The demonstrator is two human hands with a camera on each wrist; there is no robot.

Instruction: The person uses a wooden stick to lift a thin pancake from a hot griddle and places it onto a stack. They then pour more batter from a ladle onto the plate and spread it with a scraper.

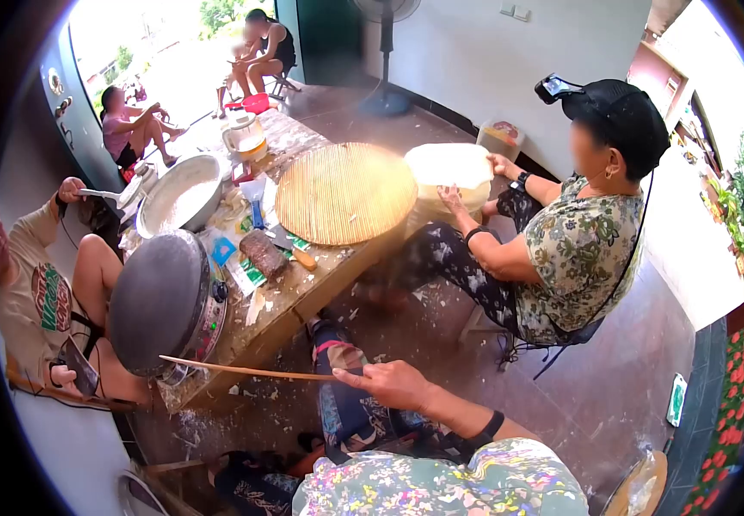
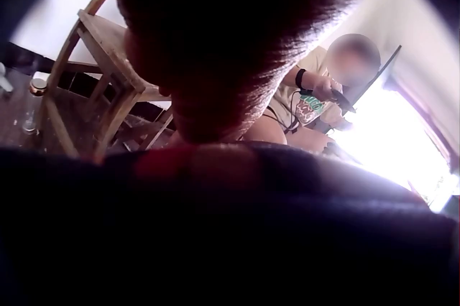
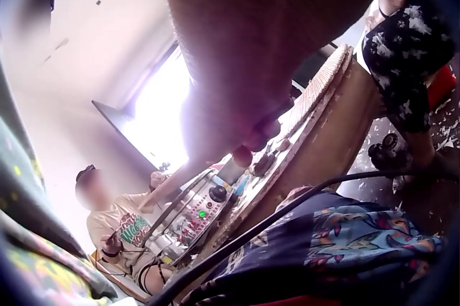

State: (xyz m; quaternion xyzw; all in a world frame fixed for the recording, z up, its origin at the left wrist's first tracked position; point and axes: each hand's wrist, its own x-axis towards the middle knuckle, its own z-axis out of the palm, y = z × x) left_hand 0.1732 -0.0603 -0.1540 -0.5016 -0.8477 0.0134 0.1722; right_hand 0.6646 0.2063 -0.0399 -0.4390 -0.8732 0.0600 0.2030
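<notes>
In the head view my right hand (image 1: 393, 383) grips one end of a long, thin wooden stick (image 1: 252, 370), index finger laid along it. The stick points left, its far tip overlapping the lower edge of a round black griddle (image 1: 157, 297). Nothing lies on the griddle's dark plate. A green light shows on its control panel (image 3: 202, 214) in the right wrist view. My left hand (image 2: 215, 54) is a dark shape low over dark cloth in the left wrist view; its fingers are mostly hidden.
On the wooden table stand a basin of batter (image 1: 184, 199), a round slatted mat (image 1: 346, 193), a jug (image 1: 245, 138) and a dark brick-like block (image 1: 264, 254). A seated person at right touches a pale-topped container (image 1: 448, 168). Another person at left holds a ladle (image 1: 101, 194).
</notes>
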